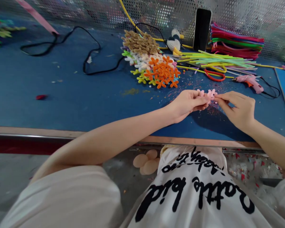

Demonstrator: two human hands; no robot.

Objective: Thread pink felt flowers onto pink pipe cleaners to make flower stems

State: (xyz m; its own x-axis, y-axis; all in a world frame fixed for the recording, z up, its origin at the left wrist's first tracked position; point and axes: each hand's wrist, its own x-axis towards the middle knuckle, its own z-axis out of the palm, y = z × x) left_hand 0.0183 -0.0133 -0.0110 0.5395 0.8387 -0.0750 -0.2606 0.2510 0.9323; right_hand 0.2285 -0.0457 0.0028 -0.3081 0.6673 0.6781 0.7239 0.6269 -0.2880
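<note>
Near the front edge of the blue table, my left hand (188, 104) pinches a small pink fuzzy flower piece (212, 94) between thumb and fingers. My right hand (238, 107) has its thumb and index finger closed on the right side of the same pink piece. Several looped petals show between the two hands; the rest is covered by my left fingers. Just beyond my left hand lies a pile of orange fuzzy flowers (161, 72), with brown flowers (141, 42) behind it and white and yellow-green ones beside it.
Loose yellow-green pipe cleaners (211, 59), red-handled scissors (215, 76) and a pink glue gun (250, 82) lie beyond my hands. A phone (201, 29) leans on the mesh beside bundled pipe cleaners (236, 42). A black cord (92, 50) curves across the left side.
</note>
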